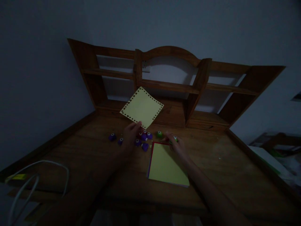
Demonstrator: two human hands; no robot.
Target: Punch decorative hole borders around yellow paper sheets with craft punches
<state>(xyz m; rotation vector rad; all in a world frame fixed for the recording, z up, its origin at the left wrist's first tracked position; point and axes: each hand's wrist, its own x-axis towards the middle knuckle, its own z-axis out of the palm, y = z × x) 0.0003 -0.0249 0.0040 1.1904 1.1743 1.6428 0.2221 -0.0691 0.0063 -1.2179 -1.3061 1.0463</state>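
Pale yellow paper, a square sheet (142,106) tilted so that it looks like a diamond, is held up above the wooden desk (82,147), its lower corner pinched between the thumb and fingers of the left hand (132,133). Small dark marks run along all four of its edges (punched holes, by the look of them, though the light is dim), and its middle is plain. The right hand (175,142) is closed around a green punch (174,139), just over the top edge of a paper stack (168,164). That stack lies flat on the desk, yellow uppermost, with a red edge showing along its top and upper left.

Another green punch (159,134) stands between the two hands. Several purple punches lie loosely around the left hand: one (112,137) well out to its left, one (145,147) near the stack's upper left corner, and others bunched close beside the fingers. Behind everything stands a wooden shelf unit (168,84), and a white cable (47,161) loops over the desk's near left corner
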